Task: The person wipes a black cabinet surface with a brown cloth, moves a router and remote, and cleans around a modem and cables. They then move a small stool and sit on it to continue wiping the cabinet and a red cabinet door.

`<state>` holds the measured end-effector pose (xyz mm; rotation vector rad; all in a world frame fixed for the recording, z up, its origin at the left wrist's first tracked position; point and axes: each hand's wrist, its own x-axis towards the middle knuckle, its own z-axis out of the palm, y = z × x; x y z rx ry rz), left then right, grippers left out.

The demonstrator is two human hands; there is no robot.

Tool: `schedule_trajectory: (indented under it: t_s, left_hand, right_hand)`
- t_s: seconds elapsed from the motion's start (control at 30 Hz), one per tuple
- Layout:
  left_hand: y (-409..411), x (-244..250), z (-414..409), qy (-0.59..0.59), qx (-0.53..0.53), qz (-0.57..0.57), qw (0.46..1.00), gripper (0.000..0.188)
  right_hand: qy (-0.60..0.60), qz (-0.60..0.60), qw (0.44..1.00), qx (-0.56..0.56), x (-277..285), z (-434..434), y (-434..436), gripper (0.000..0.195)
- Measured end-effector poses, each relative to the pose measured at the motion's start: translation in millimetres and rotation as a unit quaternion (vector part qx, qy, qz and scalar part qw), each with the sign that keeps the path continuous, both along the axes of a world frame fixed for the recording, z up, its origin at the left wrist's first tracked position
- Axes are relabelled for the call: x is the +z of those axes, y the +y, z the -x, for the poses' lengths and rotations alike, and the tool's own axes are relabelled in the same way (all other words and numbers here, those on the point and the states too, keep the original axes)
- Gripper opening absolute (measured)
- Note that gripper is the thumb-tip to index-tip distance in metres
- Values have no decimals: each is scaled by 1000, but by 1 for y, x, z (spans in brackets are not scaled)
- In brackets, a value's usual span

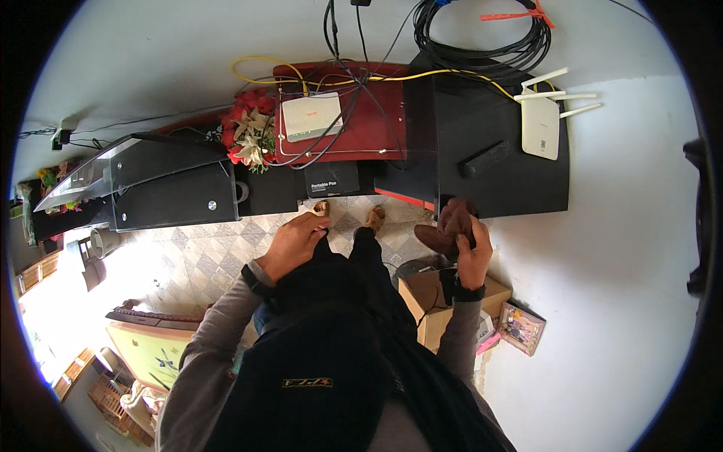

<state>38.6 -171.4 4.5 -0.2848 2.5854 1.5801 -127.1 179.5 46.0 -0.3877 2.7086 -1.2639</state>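
My right hand (474,254) grips a bunched brown cloth (456,217) beside the front edge of the black cabinet top (480,186). My left hand (291,244) is raised in front of my body, its fingers curled and nothing seen in them; whether thumb and fingertips touch is not plain. A white router with several antennas (540,127) lies on the black top at the right. Another white router or modem (312,117) rests on a dark red surface (390,130), with black cables running across it. Red and cream artificial flowers (248,133) stand to its left.
A coil of black cable (421,28) hangs at the wall above the cabinet. A yellow cable (395,77) crosses between the routers. A small black box (331,179) sits on the lower shelf. Near my right arm are a cardboard box (421,294) and a picture frame (522,329) by the wall.
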Motion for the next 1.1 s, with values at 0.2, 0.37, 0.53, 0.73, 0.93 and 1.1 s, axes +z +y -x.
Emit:
schedule_trajectory:
  t_s: [0.2, 0.37, 0.53, 0.73, 0.93, 1.1]
  left_hand:
    - [-13, -9, -8, -6, -28, 17, 999, 26]
    - [-7, -6, -8, -34, -11, -7, 999, 27]
    - [2, 13, -3, -57, -5, -205, 977, 51]
    - [23, 56, -6, -61, 8, -445, 894, 90]
    - [51, 81, -17, -106, 60, -425, 897, 97]
    - [69, 85, -27, -109, 118, -402, 901, 96]
  right_hand:
    - [-197, 181, 962, -58, 19, -32, -16, 46]
    - [-249, 208, 945, -41, 43, -38, -25, 46]
    - [-250, 194, 946, 75, 58, -35, -51, 50]
    - [-253, 179, 907, 285, 60, -27, -102, 51]
    - [-458, 285, 796, 275, 33, -33, -112, 44]
    - [-613, 375, 676, 163, 6, -34, -104, 43]
